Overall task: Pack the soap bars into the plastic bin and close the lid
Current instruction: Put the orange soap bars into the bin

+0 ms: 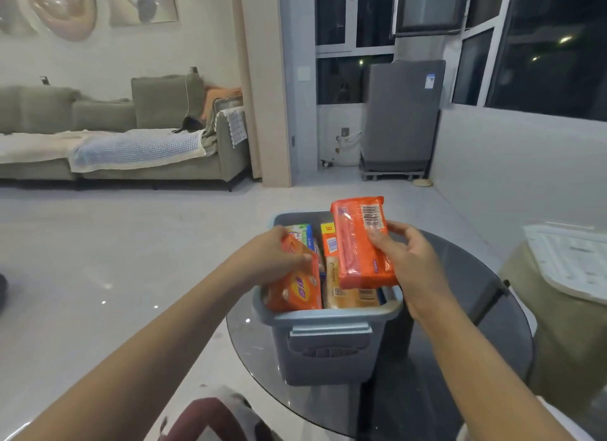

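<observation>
A grey plastic bin [328, 345] stands open on a round dark glass table [460, 358]. Several wrapped soap bars stand inside it, among them a yellow one [331, 253] and a green and blue one [303, 232]. My left hand [272, 260] grips an orange soap bar [297, 289] that sits tilted in the bin's left side. My right hand [404, 260] holds a second orange soap pack [359, 240], barcode side up, just above the bin's right half. No lid on the bin is visible.
A white perforated sheet [571, 260] lies on a beige object at the right, beside the table. Pale glossy floor spreads to the left. A grey sofa [131, 138] stands far left, a grey appliance [400, 118] by the windows.
</observation>
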Tool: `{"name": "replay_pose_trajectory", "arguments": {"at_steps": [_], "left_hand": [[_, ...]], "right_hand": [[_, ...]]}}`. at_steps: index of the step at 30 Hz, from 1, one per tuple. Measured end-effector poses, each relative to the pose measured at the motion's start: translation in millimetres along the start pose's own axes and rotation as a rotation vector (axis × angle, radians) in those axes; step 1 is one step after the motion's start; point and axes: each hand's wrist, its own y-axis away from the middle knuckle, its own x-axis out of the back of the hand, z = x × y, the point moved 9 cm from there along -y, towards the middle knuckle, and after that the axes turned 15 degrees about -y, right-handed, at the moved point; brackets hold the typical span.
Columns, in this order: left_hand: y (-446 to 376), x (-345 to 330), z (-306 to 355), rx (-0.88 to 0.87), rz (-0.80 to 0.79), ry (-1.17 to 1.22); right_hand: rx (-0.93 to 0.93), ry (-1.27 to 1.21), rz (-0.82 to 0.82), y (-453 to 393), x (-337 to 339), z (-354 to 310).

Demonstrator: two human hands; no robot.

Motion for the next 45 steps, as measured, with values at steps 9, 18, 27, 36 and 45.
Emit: {"name": "replay_pose_trajectory", "arguments": {"at_steps": [9, 18, 27, 36, 45], "left_hand": [[-9.4, -28.8, 12.8, 0.103, -0.469, -0.015], [-33.9, -21.8, 20.2, -0.071, -0.238, -0.473], [-23.0, -3.6, 8.8, -0.092, 0.000, -0.628], [-5.6, 3.7, -12.1, -0.116, 0.020, 0.340], [5.1, 1.3, -35.8, -0.067, 0.189, 0.218]], "right_hand": [[-0.036, 0.003, -0.048, 2.4, -1.7, 1.9], [-0.076, 0.054, -0.093, 1.5, -6.5, 5.8], [-0.072, 0.252, -0.088, 5.0, -17.6, 4.9], [-0.299, 0.250, -0.159, 12.1, -56.4, 24.2], [-0.245, 0.528, -0.229, 13.6, -78.9, 36.3]]}}
